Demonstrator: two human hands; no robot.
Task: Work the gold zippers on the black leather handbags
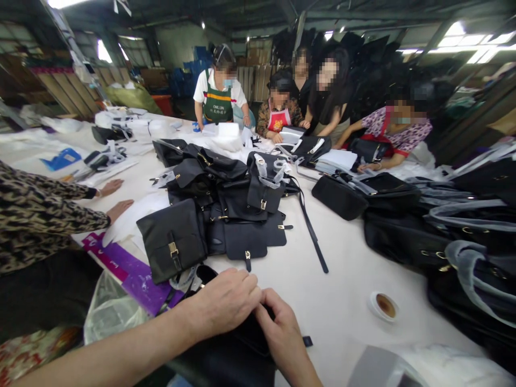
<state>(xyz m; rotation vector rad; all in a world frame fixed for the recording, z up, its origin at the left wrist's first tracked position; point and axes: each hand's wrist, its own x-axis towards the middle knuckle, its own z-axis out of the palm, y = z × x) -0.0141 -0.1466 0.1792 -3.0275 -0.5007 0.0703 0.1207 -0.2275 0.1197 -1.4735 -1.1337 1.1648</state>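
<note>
At the near edge of the white table, a black bag [237,346] lies under my two hands. My left hand [229,298] comes in from the left with its fingers curled onto the bag. Close against it, my right hand [278,322] pinches the bag's edge, thumb and fingers bent round it. Where the fingertips meet, the detail is hidden. Just beyond my hands sits a black bag with a gold buckle [171,242], on the near side of a heap of black bags [229,183]. A dark strap end [307,341] sticks out right of my right hand.
A roll of tape [384,306] lies at the right. Black bags with wrapped handles [455,231] fill the right side. On the left, a person's hands [116,201] rest on the table near white sheets and purple packaging [145,285]. Several people work across the table.
</note>
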